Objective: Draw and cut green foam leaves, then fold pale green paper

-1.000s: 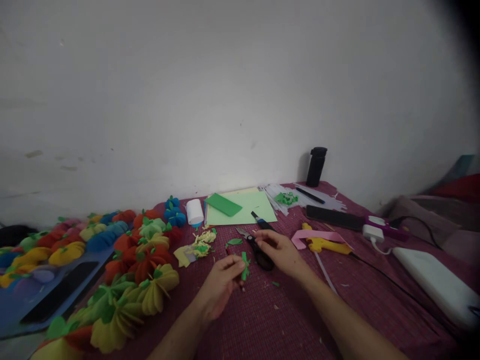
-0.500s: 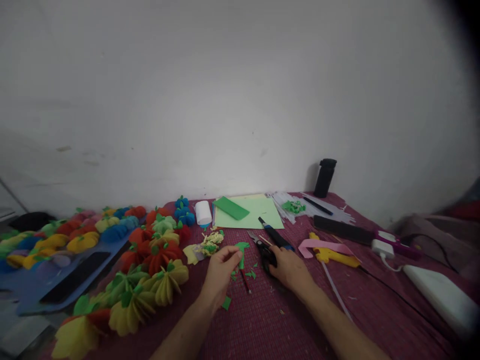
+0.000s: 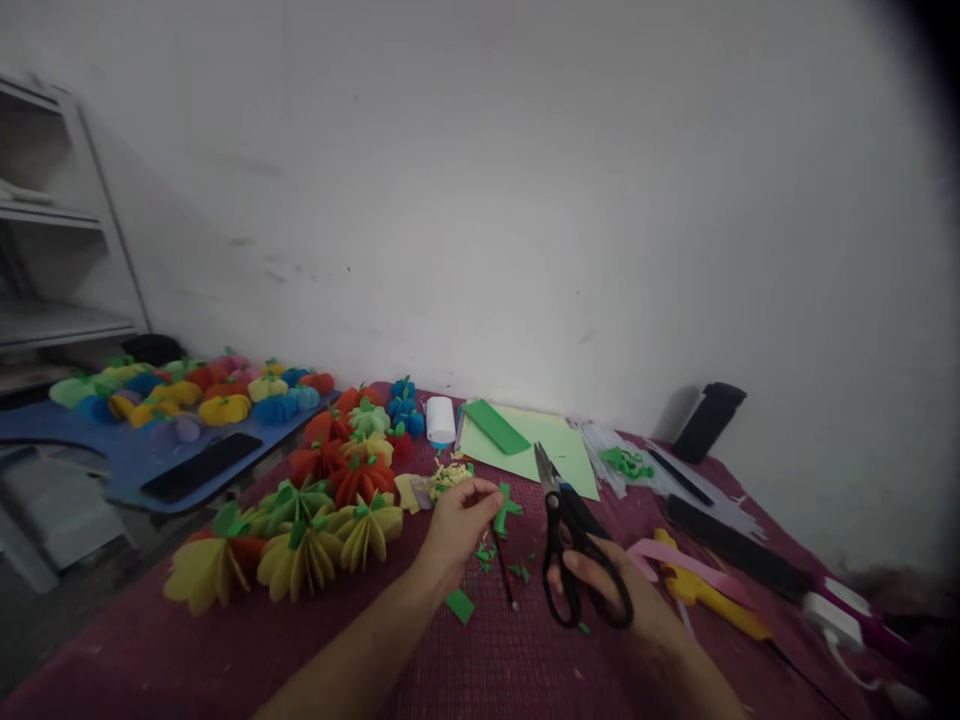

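The right hand (image 3: pixel 615 600) grips a pair of black-handled scissors (image 3: pixel 566 540), fingers through the loops, blades closed and pointing away toward the wall. The left hand (image 3: pixel 459 520) is closed in a pinch on a small green paper piece (image 3: pixel 506 506), thumb and fingertips holding it just above the maroon cloth (image 3: pixel 510 670) that covers the work surface, about midway across and near the front edge. The scissors sit just right of that piece, not touching it. Green paper scraps (image 3: pixel 487 555) lie on the cloth under and beside the left hand, with a thin red stick (image 3: pixel 504 570) between the two hands. Further back lies a light green paper sheet (image 3: pixel 559 450) with a darker green strip (image 3: pixel 495 427) on it and a white roll (image 3: pixel 440 420) beside its left edge. Along the left side stand colourful paper pumpkins (image 3: pixel 330 500). By the right edge lie a yellow glue gun (image 3: pixel 712 600) and pink ribbon (image 3: pixel 667 555), and a black flask (image 3: pixel 709 420) leans at the back by the wall
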Demonstrator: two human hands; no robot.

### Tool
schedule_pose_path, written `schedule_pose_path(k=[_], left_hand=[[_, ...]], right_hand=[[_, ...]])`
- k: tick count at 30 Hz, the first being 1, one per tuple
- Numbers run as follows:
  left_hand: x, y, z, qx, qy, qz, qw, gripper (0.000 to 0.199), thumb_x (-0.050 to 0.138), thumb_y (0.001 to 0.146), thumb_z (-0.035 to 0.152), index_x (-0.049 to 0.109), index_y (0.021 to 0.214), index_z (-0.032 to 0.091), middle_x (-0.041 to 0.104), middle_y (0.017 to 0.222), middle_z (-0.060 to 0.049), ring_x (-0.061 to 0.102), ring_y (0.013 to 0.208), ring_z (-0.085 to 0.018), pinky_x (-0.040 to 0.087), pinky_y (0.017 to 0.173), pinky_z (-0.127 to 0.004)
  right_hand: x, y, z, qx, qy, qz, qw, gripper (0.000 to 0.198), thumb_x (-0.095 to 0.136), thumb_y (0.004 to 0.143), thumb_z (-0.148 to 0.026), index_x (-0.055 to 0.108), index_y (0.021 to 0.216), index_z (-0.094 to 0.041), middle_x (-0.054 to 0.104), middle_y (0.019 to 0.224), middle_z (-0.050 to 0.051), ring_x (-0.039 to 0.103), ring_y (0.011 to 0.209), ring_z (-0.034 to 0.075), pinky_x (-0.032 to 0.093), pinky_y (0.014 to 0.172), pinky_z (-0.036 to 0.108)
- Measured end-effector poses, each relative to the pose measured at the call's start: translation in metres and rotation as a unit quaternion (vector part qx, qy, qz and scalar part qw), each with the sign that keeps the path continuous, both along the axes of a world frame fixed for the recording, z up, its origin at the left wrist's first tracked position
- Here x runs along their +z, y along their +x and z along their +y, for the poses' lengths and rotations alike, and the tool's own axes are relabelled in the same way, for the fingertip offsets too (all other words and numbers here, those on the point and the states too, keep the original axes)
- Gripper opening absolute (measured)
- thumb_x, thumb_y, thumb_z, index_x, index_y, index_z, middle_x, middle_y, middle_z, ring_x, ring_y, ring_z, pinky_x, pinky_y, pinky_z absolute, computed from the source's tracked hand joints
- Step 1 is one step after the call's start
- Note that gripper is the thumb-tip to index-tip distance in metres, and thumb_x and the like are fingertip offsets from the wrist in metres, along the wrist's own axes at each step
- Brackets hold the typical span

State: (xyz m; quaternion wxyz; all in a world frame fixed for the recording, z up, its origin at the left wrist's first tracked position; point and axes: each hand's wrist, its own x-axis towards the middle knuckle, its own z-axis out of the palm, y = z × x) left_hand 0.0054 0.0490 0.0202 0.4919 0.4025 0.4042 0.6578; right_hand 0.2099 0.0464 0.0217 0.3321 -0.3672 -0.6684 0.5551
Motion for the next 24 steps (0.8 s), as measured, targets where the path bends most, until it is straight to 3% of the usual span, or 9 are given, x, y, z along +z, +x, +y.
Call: schedule_pose_path(k=[3, 5, 7, 12, 24], left_hand=[[0.003, -0.003, 0.0, 0.006, 0.005, -0.005, 1.0, 0.024, 0.072, 0.062, 0.035, 0.062, 0.066, 0.014, 0.051, 0.058, 0.003, 0.041, 0.053, -0.009, 0.03, 0.051, -0.02], [0.004, -0.006, 0.0, 0.009, 0.008, -0.007, 1.0, 0.023, 0.071, 0.063, 0.035, 0.062, 0.064, 0.014, 0.05, 0.057, 0.003, 0.04, 0.052, -0.009, 0.029, 0.05, -0.02], [0.003, -0.008, 0.002, 0.012, 0.012, -0.009, 1.0, 0.023, 0.07, 0.064, 0.035, 0.061, 0.063, 0.014, 0.049, 0.056, 0.003, 0.039, 0.052, -0.009, 0.029, 0.05, -0.02], [0.001, -0.01, 0.006, 0.013, 0.018, -0.017, 1.0, 0.023, 0.07, 0.065, 0.035, 0.059, 0.064, 0.014, 0.047, 0.055, 0.004, 0.038, 0.051, -0.008, 0.027, 0.049, -0.02], [0.0, -0.008, 0.005, 0.034, 0.015, 0.001, 0.999, 0.017, 0.066, 0.066, 0.03, 0.059, 0.064, 0.014, 0.046, 0.054, 0.005, 0.036, 0.049, -0.008, 0.027, 0.047, -0.02]], right_hand=[[-0.003, -0.005, -0.006, 0.04, -0.063, 0.026, 0.997, 0.037, 0.063, 0.078, -0.041, 0.055, 0.104, -0.017, 0.061, 0.079, 0.005, 0.058, 0.065, 0.016, 0.043, 0.058, 0.027], [-0.005, -0.005, -0.008, 0.042, -0.06, 0.009, 0.997, 0.043, 0.065, 0.077, -0.039, 0.051, 0.113, -0.02, 0.059, 0.078, 0.002, 0.056, 0.062, 0.014, 0.041, 0.057, 0.026], [-0.006, -0.004, -0.009, 0.036, -0.034, -0.025, 0.998, 0.04, 0.063, 0.078, -0.041, 0.055, 0.11, -0.02, 0.056, 0.074, 0.0, 0.053, 0.059, 0.013, 0.04, 0.055, 0.025], [-0.006, -0.001, -0.013, 0.047, 0.018, -0.055, 0.997, 0.038, 0.057, 0.08, -0.048, 0.061, 0.107, -0.021, 0.059, 0.082, 0.004, 0.054, 0.071, 0.019, 0.043, 0.064, 0.031], [-0.008, -0.01, -0.017, 0.082, -0.033, -0.02, 0.996, 0.037, 0.058, 0.081, -0.045, 0.059, 0.107, -0.018, 0.059, 0.078, 0.004, 0.052, 0.062, 0.013, 0.04, 0.056, 0.025]])
